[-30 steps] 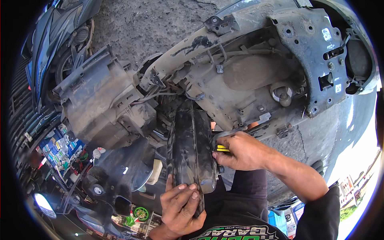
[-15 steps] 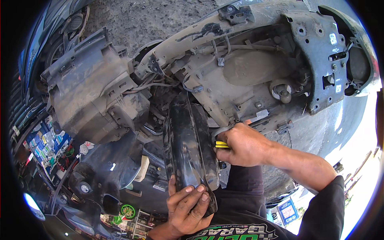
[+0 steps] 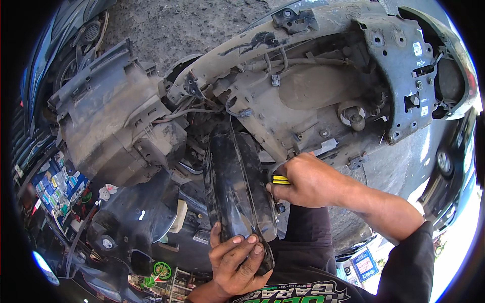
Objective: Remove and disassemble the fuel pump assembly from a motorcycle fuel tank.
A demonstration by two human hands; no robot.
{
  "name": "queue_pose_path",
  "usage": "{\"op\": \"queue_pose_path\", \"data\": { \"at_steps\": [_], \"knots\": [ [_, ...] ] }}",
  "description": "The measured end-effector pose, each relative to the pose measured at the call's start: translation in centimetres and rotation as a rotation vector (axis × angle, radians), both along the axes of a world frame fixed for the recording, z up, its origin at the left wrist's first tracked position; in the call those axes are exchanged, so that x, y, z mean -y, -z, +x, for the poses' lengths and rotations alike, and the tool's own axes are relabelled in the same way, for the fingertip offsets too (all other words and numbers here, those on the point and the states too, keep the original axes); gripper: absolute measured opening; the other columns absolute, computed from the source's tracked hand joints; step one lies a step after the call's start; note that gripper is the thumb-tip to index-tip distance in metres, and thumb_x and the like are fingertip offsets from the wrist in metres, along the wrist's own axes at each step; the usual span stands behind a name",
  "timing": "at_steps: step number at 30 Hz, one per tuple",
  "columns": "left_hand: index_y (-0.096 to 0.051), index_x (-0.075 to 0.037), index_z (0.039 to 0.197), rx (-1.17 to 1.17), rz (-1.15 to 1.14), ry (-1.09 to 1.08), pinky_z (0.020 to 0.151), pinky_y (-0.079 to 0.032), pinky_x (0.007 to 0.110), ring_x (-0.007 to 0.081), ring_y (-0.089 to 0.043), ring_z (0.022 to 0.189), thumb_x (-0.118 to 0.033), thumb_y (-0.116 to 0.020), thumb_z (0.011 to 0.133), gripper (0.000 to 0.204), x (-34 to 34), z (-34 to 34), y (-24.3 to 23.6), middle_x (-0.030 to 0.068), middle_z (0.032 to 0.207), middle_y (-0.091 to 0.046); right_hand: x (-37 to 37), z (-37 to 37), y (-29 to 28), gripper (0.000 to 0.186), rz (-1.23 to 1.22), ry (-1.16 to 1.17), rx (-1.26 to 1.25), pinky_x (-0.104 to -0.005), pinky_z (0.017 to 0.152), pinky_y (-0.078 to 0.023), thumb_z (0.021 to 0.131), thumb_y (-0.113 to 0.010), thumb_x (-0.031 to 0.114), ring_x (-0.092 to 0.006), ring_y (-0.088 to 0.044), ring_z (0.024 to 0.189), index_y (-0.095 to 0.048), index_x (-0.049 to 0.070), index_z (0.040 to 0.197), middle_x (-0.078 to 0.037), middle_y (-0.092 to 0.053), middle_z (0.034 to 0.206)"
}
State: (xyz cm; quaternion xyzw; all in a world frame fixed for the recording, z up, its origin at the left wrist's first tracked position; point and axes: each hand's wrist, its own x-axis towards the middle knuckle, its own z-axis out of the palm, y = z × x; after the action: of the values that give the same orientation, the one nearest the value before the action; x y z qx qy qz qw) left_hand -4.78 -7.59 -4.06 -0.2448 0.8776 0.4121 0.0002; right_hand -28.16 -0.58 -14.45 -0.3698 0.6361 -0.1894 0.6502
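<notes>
Rough grey ground stretches behind a dusty vehicle body, with a grey-brown box-shaped part to its left. Compared with a second ago, our view has swung a little: the box-shaped part sits further left, and a dark car now shows near the right rim. Nearer us, the black casing points away, its far end just beside some wiring; we cannot tell whether it is attached. Our left hand grips its near end, fingers across the face. Our right hand is closed around a yellow-and-black handle at the casing's right edge, the working end hidden. Neither hold has visibly changed, which suggests the work remains at that edge.
</notes>
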Motion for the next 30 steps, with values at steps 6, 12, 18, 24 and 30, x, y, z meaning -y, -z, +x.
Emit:
{"op": "queue_pose_path", "data": {
  "at_steps": [6,12,18,24,30],
  "knots": [
    [-0.068,-0.009,0.115,-0.033,0.009,0.012,0.111,-0.034,0.063,0.0257,-0.053,0.109,-0.042,-0.078,0.079,0.051,0.8,0.3,0.9,0.0061,0.114,-0.064,-4.2,1.3,-1.9,0.028,-0.230,0.492,-0.061,-0.0436,0.070,-0.055,0.090,-0.067,0.023,-0.0368,-0.069,0.076,-0.067,-0.005,0.093,-0.022,-0.068,0.082],
    [-0.067,-0.009,0.117,-0.033,0.046,0.019,0.111,-0.033,0.065,0.0263,-0.053,0.109,-0.041,-0.079,0.078,0.052,1.3,-0.1,0.7,0.0067,0.114,-0.064,-2.2,-2.5,-2.6,0.041,-0.347,1.547,0.655,-0.0196,0.051,-0.034,0.106,-0.045,0.044,-0.0063,-0.041,0.059,-0.052,0.005,0.095,-0.001,-0.047,0.075],
    [-0.068,-0.010,0.114,-0.025,0.064,0.022,0.112,-0.032,0.066,0.0259,-0.052,0.111,-0.042,-0.081,0.075,0.052,1.2,0.0,0.8,0.0070,0.115,-0.065,1.1,-3.0,0.8,0.045,-0.202,1.592,0.893,-0.0206,0.045,-0.028,0.105,-0.045,0.051,-0.0073,-0.033,0.052,-0.046,0.009,0.090,-0.001,-0.040,0.072],
    [-0.071,-0.011,0.111,-0.042,0.064,-0.010,0.112,-0.032,0.066,0.0246,-0.053,0.113,-0.040,-0.082,0.075,0.047,1.0,0.1,0.9,0.0058,0.115,-0.066,1.6,-2.2,2.2,0.050,-0.208,1.528,0.978,-0.0196,0.043,-0.025,0.104,-0.041,0.057,-0.0059,-0.030,0.050,-0.045,0.010,0.087,0.000,-0.038,0.070],
    [-0.071,-0.010,0.109,-0.047,0.079,-0.013,0.112,-0.032,0.066,0.0239,-0.052,0.114,-0.038,-0.081,0.076,0.044,1.1,0.1,0.9,0.0054,0.116,-0.065,2.1,-2.1,3.3,0.057,-0.238,1.405,1.236,-0.0200,0.041,-0.023,0.103,-0.037,0.061,-0.0055,-0.027,0.047,-0.043,0.011,0.078,0.001,-0.034,0.063]
  ]
}}
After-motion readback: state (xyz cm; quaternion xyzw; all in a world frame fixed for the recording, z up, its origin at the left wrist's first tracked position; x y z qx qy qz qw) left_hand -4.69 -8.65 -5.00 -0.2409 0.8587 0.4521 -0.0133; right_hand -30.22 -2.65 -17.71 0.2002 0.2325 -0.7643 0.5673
